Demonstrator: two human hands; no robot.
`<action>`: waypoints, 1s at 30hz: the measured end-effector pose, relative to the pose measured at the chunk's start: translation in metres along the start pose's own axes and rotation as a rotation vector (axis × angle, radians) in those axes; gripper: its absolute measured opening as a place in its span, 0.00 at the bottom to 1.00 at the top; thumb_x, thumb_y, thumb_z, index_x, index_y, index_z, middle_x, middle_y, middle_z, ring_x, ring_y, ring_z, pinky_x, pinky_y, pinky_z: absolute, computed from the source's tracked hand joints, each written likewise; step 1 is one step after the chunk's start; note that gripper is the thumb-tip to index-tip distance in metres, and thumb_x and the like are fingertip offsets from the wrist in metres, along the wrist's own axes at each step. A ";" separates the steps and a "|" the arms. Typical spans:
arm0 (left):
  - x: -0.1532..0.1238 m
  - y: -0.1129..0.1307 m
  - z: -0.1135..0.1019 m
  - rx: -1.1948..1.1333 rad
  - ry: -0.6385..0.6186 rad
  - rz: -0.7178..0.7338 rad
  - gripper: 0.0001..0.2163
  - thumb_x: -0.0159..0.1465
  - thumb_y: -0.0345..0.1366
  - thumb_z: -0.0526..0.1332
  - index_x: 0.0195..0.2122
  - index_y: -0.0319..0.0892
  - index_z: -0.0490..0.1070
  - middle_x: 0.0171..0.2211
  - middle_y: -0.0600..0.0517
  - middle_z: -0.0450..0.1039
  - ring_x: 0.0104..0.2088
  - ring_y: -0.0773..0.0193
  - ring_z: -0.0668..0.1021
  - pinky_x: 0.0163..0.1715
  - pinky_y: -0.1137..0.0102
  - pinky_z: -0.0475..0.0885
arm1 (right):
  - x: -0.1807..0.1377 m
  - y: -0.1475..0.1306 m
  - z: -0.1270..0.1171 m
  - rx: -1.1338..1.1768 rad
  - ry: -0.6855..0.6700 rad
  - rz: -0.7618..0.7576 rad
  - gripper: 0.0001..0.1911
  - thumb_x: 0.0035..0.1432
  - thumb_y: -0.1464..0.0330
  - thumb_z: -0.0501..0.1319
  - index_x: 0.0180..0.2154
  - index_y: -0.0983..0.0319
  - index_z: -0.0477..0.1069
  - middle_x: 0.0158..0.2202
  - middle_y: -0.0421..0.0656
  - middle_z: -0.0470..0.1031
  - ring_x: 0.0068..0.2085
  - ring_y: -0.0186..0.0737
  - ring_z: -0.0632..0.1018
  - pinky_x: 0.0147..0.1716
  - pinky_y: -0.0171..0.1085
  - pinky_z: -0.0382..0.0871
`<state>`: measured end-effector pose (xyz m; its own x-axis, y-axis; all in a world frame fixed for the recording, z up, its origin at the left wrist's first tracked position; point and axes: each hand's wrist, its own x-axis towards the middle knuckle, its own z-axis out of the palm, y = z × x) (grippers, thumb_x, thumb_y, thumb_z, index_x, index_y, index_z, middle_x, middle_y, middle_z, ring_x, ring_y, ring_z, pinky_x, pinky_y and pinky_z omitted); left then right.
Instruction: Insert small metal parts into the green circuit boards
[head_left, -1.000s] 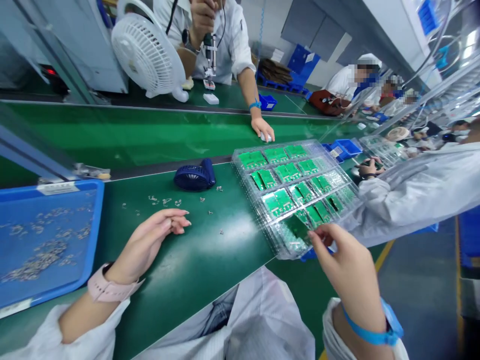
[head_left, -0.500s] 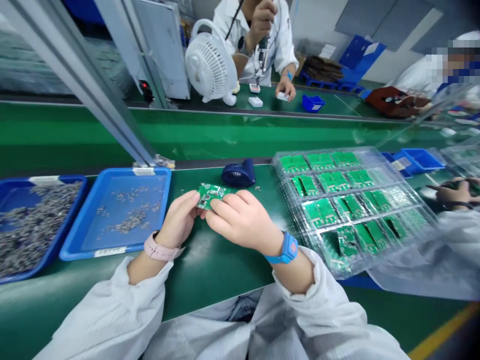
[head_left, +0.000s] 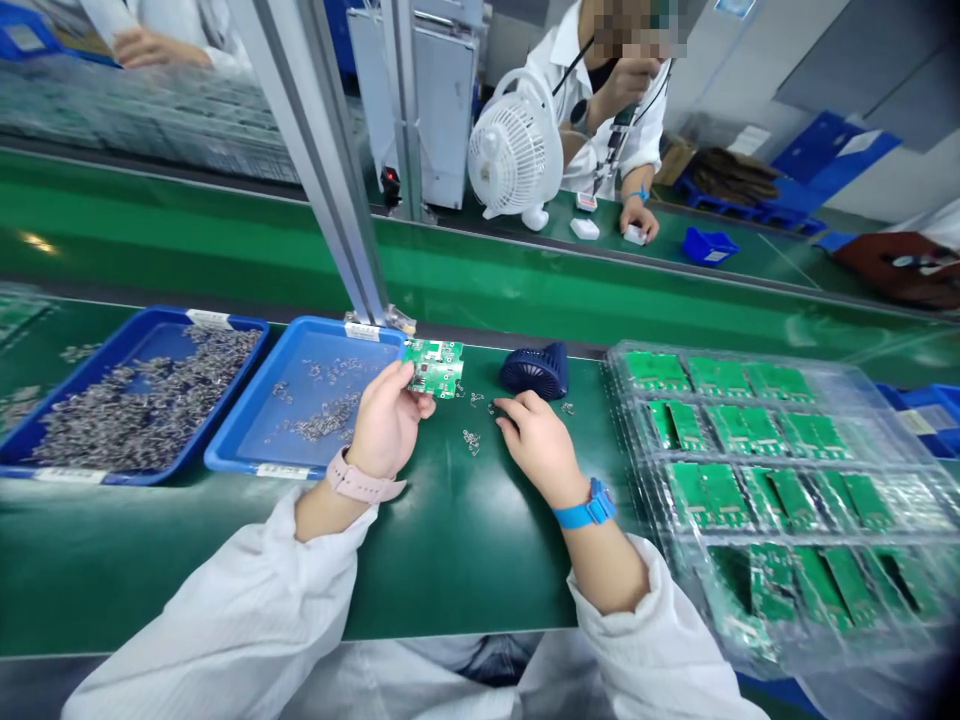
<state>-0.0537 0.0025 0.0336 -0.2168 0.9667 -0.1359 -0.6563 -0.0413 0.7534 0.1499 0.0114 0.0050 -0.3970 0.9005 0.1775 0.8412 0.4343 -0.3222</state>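
Head view: left hand (head_left: pixel 386 420) holds circuit board (head_left: pixel 434 366) flat, long axis sideways.

I count two blue trays (head_left: pixel 225 440) of small metal parts, two fans (head_left: pixel 516 152), one loose board (head_left: pixel 433 367) and a stack of clear trays (head_left: pixel 780 470) with about a dozen boards.

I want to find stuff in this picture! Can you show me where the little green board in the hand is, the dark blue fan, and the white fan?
green board (head_left: pixel 435 366), head view, middle of its face.
dark blue fan (head_left: pixel 535 371), head view, its grille.
white fan (head_left: pixel 514 155), head view, centre of its round guard.
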 end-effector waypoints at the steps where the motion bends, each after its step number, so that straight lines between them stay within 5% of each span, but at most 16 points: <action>1: 0.000 0.000 0.000 0.004 -0.007 -0.002 0.13 0.55 0.38 0.68 0.25 0.41 0.62 0.24 0.57 0.65 0.21 0.73 0.68 0.20 0.74 0.63 | 0.000 -0.001 -0.001 -0.019 -0.010 0.000 0.14 0.66 0.69 0.55 0.50 0.60 0.73 0.42 0.47 0.72 0.44 0.44 0.74 0.44 0.40 0.70; 6: 0.000 -0.003 -0.002 0.009 -0.012 -0.014 0.13 0.56 0.37 0.67 0.25 0.41 0.62 0.25 0.57 0.65 0.20 0.73 0.68 0.20 0.74 0.64 | -0.005 0.001 -0.010 -0.033 -0.005 0.020 0.10 0.65 0.69 0.55 0.42 0.60 0.75 0.41 0.47 0.73 0.44 0.44 0.74 0.43 0.40 0.69; 11: -0.001 -0.002 -0.001 -0.025 0.003 -0.007 0.14 0.55 0.36 0.68 0.24 0.41 0.61 0.24 0.57 0.64 0.20 0.73 0.67 0.20 0.74 0.64 | -0.006 0.007 -0.010 0.050 0.037 0.078 0.13 0.64 0.71 0.55 0.48 0.60 0.72 0.44 0.45 0.73 0.44 0.43 0.73 0.43 0.39 0.69; 16: -0.002 0.001 0.001 -0.034 -0.011 0.010 0.13 0.56 0.36 0.68 0.25 0.42 0.61 0.23 0.57 0.63 0.20 0.73 0.67 0.20 0.74 0.64 | 0.006 -0.017 0.003 -0.024 -0.027 -0.140 0.17 0.67 0.70 0.52 0.54 0.59 0.71 0.43 0.48 0.72 0.44 0.45 0.70 0.44 0.43 0.66; 21: -0.002 0.000 0.002 -0.002 -0.067 0.046 0.11 0.57 0.38 0.66 0.27 0.41 0.65 0.25 0.56 0.65 0.22 0.73 0.68 0.20 0.74 0.64 | 0.017 -0.048 0.016 -0.102 -0.041 -0.270 0.25 0.65 0.53 0.55 0.59 0.55 0.66 0.51 0.51 0.68 0.50 0.52 0.66 0.45 0.48 0.62; 30: -0.001 -0.002 -0.001 0.005 -0.058 0.044 0.11 0.58 0.38 0.66 0.27 0.41 0.64 0.25 0.56 0.63 0.23 0.72 0.67 0.21 0.74 0.63 | 0.003 -0.049 0.011 -0.042 -0.081 -0.389 0.14 0.63 0.64 0.61 0.50 0.59 0.74 0.48 0.49 0.72 0.50 0.50 0.66 0.46 0.48 0.62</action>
<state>-0.0526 0.0012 0.0315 -0.2029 0.9770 -0.0651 -0.6436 -0.0829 0.7609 0.1036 -0.0069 0.0111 -0.7151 0.6685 0.2043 0.6361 0.7435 -0.2064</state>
